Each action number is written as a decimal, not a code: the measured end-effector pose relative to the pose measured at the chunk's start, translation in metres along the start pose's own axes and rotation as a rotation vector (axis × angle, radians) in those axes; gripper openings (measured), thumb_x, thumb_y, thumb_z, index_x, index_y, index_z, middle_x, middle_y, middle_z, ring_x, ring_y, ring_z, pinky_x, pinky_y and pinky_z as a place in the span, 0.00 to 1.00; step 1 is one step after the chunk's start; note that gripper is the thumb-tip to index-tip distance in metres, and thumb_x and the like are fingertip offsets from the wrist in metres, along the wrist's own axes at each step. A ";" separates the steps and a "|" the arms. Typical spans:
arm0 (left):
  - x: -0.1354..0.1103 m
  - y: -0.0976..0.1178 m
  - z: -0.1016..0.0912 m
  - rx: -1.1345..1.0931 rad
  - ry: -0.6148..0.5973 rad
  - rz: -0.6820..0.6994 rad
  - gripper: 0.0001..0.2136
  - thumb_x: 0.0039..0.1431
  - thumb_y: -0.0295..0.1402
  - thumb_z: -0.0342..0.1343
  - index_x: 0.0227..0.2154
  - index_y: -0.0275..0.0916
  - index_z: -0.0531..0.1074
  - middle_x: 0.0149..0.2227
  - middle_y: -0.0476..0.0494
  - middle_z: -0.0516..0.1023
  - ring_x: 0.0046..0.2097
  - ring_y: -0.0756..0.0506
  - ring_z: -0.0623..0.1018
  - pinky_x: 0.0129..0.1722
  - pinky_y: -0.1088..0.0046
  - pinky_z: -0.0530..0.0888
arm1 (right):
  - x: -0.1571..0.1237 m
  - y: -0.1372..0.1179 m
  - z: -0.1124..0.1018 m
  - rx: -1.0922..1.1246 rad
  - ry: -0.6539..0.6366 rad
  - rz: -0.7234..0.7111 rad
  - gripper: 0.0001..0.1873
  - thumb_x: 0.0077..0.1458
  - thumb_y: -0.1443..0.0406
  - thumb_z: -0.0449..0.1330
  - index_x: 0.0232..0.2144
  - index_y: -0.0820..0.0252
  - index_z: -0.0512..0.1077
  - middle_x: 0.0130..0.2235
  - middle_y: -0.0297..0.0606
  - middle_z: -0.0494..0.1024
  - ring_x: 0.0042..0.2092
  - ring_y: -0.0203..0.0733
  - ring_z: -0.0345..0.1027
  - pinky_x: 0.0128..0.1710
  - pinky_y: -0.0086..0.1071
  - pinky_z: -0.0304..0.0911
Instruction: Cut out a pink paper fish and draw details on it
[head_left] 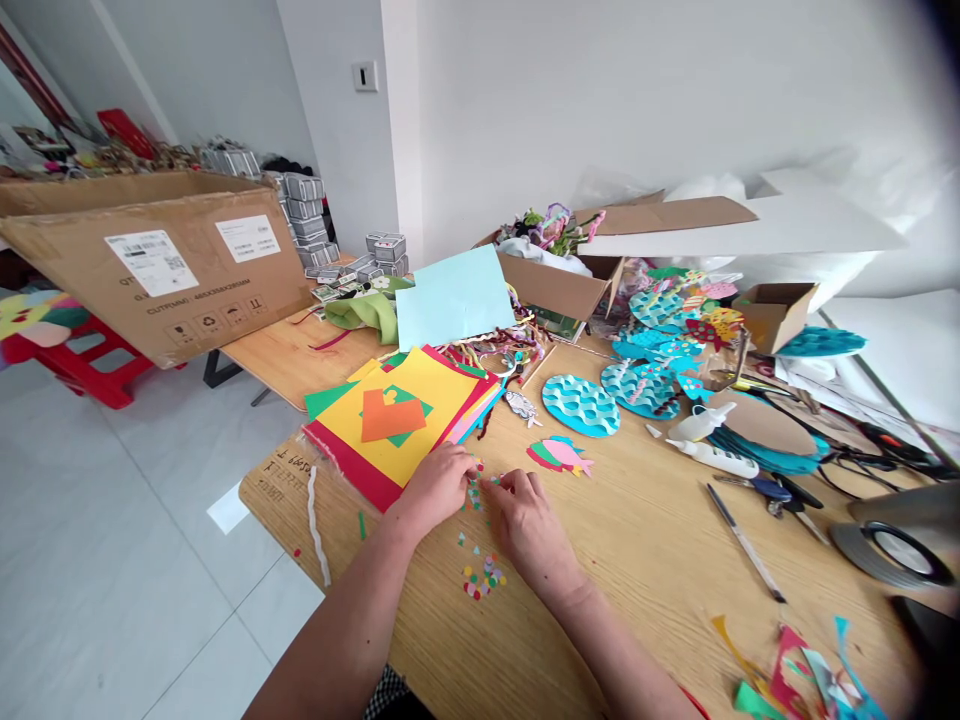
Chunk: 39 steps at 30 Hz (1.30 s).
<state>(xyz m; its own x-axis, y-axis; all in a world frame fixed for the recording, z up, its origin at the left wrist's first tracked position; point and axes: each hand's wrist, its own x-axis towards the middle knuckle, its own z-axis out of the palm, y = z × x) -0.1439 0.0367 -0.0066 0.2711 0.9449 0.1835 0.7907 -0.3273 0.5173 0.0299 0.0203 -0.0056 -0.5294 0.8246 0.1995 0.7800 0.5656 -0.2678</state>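
My left hand (435, 487) rests on the wooden table (645, 560) by the corner of a stack of coloured paper sheets (401, 415). Its fingers are curled down onto small coloured paper bits (474, 492). My right hand (529, 525) lies just right of it, fingertips pinched at the same bits. What either hand holds is too small to name. A second small heap of confetti-like dots (482, 578) lies below the hands. A pink and green paper fish (561, 455) lies a little beyond my right hand.
Blue wave-patterned paper discs (580, 404), glue bottles (712, 455), a craft knife (745, 545) and scissors (780, 490) lie to the right. Open cardboard boxes (559, 285) stand at the back, a large carton (150, 265) at the left. Paper scraps (795, 675) sit near the right front edge.
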 end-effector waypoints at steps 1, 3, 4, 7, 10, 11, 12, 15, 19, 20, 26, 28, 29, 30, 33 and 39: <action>0.000 0.000 0.000 0.000 0.003 0.000 0.12 0.52 0.17 0.49 0.30 0.39 0.74 0.35 0.46 0.76 0.42 0.46 0.73 0.46 0.71 0.70 | 0.000 -0.001 0.001 -0.016 -0.008 -0.005 0.18 0.55 0.77 0.53 0.43 0.57 0.74 0.37 0.43 0.69 0.40 0.45 0.60 0.41 0.35 0.62; 0.000 0.000 0.000 -0.002 0.008 -0.001 0.12 0.52 0.17 0.49 0.30 0.39 0.74 0.35 0.46 0.76 0.43 0.46 0.73 0.46 0.71 0.70 | -0.001 -0.002 0.001 -0.031 -0.015 -0.007 0.15 0.57 0.75 0.54 0.42 0.58 0.75 0.37 0.43 0.69 0.40 0.45 0.60 0.40 0.35 0.62; 0.000 0.001 -0.001 -0.004 0.009 -0.002 0.12 0.52 0.17 0.49 0.30 0.38 0.74 0.35 0.46 0.75 0.42 0.47 0.73 0.45 0.72 0.70 | -0.002 -0.002 0.001 -0.028 -0.015 -0.007 0.14 0.57 0.75 0.54 0.40 0.58 0.75 0.36 0.43 0.69 0.40 0.45 0.60 0.40 0.35 0.62; 0.000 0.002 -0.002 -0.010 0.010 -0.006 0.12 0.53 0.17 0.49 0.29 0.38 0.74 0.34 0.46 0.75 0.41 0.47 0.73 0.44 0.72 0.70 | -0.009 -0.001 -0.002 0.014 -0.014 -0.013 0.12 0.56 0.76 0.55 0.34 0.58 0.76 0.35 0.42 0.69 0.39 0.44 0.60 0.39 0.33 0.62; 0.000 0.003 -0.003 -0.013 0.004 -0.008 0.11 0.53 0.17 0.50 0.29 0.39 0.74 0.34 0.47 0.75 0.41 0.47 0.73 0.43 0.73 0.70 | -0.016 0.000 -0.006 0.056 -0.008 -0.026 0.14 0.54 0.78 0.54 0.30 0.58 0.76 0.35 0.41 0.69 0.38 0.43 0.60 0.38 0.32 0.62; 0.000 0.003 -0.003 -0.013 0.002 -0.008 0.11 0.53 0.17 0.50 0.29 0.39 0.74 0.34 0.47 0.75 0.40 0.47 0.73 0.43 0.72 0.70 | -0.017 -0.001 -0.007 0.063 -0.003 -0.030 0.15 0.54 0.78 0.53 0.30 0.58 0.76 0.35 0.41 0.69 0.38 0.43 0.60 0.38 0.32 0.63; 0.000 0.003 -0.004 -0.011 0.000 -0.008 0.11 0.53 0.17 0.50 0.29 0.39 0.74 0.34 0.47 0.75 0.40 0.47 0.73 0.43 0.72 0.70 | -0.019 -0.002 -0.008 0.069 0.004 -0.033 0.15 0.54 0.79 0.53 0.31 0.58 0.76 0.35 0.41 0.69 0.38 0.43 0.60 0.37 0.33 0.63; 0.000 0.004 -0.004 0.001 -0.006 -0.008 0.11 0.53 0.17 0.51 0.29 0.39 0.74 0.34 0.47 0.75 0.40 0.47 0.73 0.43 0.72 0.70 | -0.022 -0.005 -0.009 0.079 0.013 -0.044 0.18 0.54 0.80 0.52 0.35 0.58 0.76 0.35 0.41 0.70 0.39 0.44 0.61 0.37 0.33 0.63; -0.001 0.006 -0.005 0.029 -0.020 -0.007 0.12 0.53 0.17 0.50 0.30 0.39 0.74 0.35 0.46 0.75 0.41 0.47 0.73 0.44 0.72 0.70 | -0.022 -0.007 -0.008 0.067 0.002 -0.056 0.17 0.53 0.79 0.54 0.35 0.57 0.76 0.36 0.41 0.69 0.39 0.44 0.61 0.37 0.33 0.64; -0.002 0.008 -0.007 0.038 -0.025 -0.006 0.12 0.53 0.16 0.50 0.30 0.38 0.74 0.35 0.46 0.75 0.42 0.47 0.73 0.45 0.71 0.70 | -0.022 -0.007 -0.007 0.066 -0.004 -0.058 0.15 0.52 0.79 0.55 0.34 0.56 0.76 0.36 0.41 0.69 0.39 0.44 0.61 0.37 0.33 0.63; -0.015 0.020 -0.019 0.106 -0.075 0.020 0.14 0.52 0.15 0.48 0.29 0.37 0.75 0.35 0.44 0.74 0.43 0.45 0.72 0.46 0.68 0.69 | -0.021 -0.004 -0.003 0.032 -0.016 -0.030 0.13 0.55 0.77 0.54 0.36 0.58 0.75 0.37 0.42 0.69 0.39 0.45 0.60 0.39 0.35 0.63; -0.022 0.021 -0.020 0.154 -0.098 0.027 0.14 0.53 0.16 0.47 0.30 0.37 0.75 0.35 0.43 0.74 0.42 0.44 0.72 0.45 0.68 0.69 | -0.021 -0.004 -0.003 0.019 -0.015 -0.020 0.13 0.56 0.76 0.54 0.36 0.59 0.74 0.37 0.42 0.69 0.39 0.45 0.60 0.39 0.35 0.63; -0.026 0.022 -0.020 0.179 -0.108 0.023 0.15 0.53 0.16 0.46 0.30 0.37 0.75 0.35 0.43 0.73 0.42 0.44 0.72 0.45 0.68 0.69 | -0.021 -0.004 -0.003 0.018 -0.014 -0.018 0.13 0.56 0.76 0.54 0.36 0.59 0.74 0.37 0.42 0.69 0.39 0.45 0.60 0.39 0.35 0.62; -0.030 0.022 -0.020 0.199 -0.118 0.013 0.15 0.53 0.15 0.46 0.31 0.38 0.75 0.35 0.43 0.73 0.42 0.44 0.72 0.45 0.68 0.69 | -0.020 -0.005 -0.003 0.019 -0.014 -0.021 0.13 0.56 0.77 0.54 0.37 0.59 0.74 0.37 0.42 0.69 0.40 0.45 0.60 0.39 0.35 0.62; -0.040 0.022 -0.018 0.221 -0.147 -0.028 0.16 0.52 0.15 0.46 0.32 0.39 0.75 0.35 0.44 0.72 0.43 0.44 0.71 0.45 0.68 0.69 | -0.018 -0.009 -0.004 0.025 -0.025 -0.043 0.17 0.55 0.78 0.54 0.42 0.58 0.73 0.39 0.43 0.69 0.41 0.46 0.60 0.41 0.35 0.61; -0.053 0.027 -0.018 0.221 -0.193 -0.040 0.16 0.54 0.17 0.45 0.33 0.40 0.76 0.35 0.44 0.71 0.43 0.44 0.70 0.44 0.68 0.68 | -0.013 -0.019 -0.005 0.002 -0.094 -0.061 0.15 0.54 0.76 0.55 0.41 0.58 0.74 0.40 0.44 0.69 0.42 0.47 0.60 0.43 0.38 0.60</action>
<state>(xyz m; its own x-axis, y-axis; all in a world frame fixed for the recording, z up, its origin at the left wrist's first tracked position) -0.1467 -0.0228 0.0131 0.3203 0.9473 -0.0068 0.8975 -0.3012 0.3220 0.0234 -0.0011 0.0018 -0.6046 0.7864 0.1266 0.7449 0.6145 -0.2600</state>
